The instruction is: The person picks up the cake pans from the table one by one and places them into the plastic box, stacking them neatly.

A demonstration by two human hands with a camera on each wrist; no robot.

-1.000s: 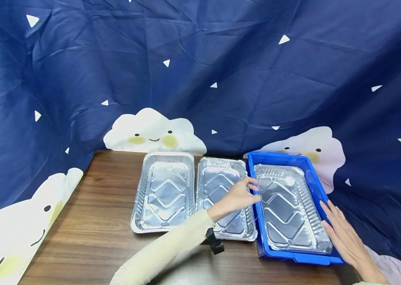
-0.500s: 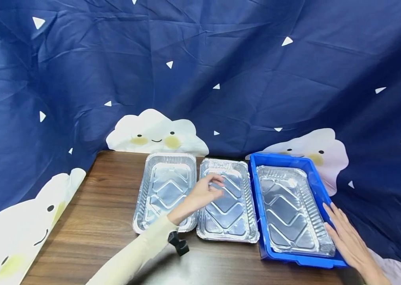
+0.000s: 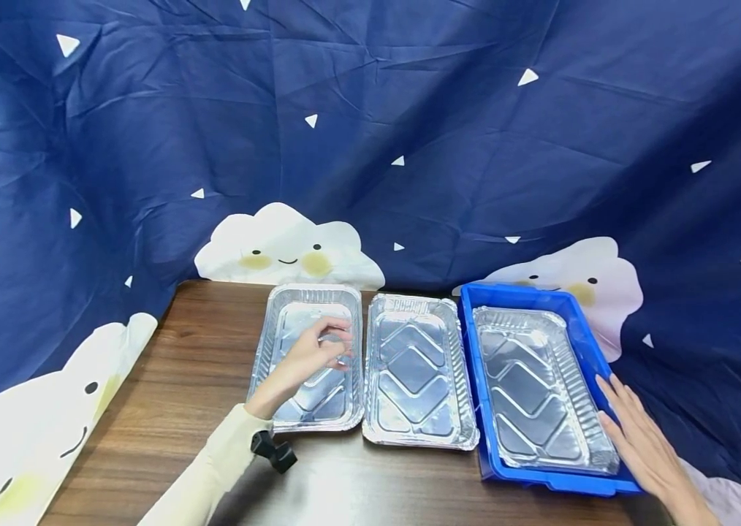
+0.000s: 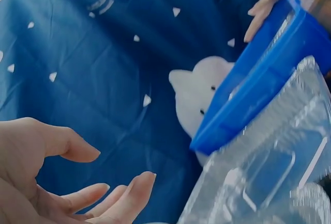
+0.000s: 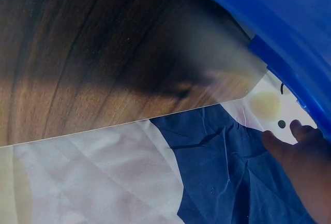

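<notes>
Left hand: released, fingers loosely curved with nothing between them, over the first foil tray.
Right hand: released too; its straight fingers lie at the blue bin's nearest edge, seemingly touching without gripping.
First foil tray: on the surface, beneath the left hand.
Second foil tray: on the surface, between the hands, just beside the first.
Third foil tray: inside the blue bin, just left of the right hand.
Handling: thin foil probably dents easily, so the left hand would best pinch only rims, lightly, while the right hand's flat fingers brace the bin against sliding.
</notes>
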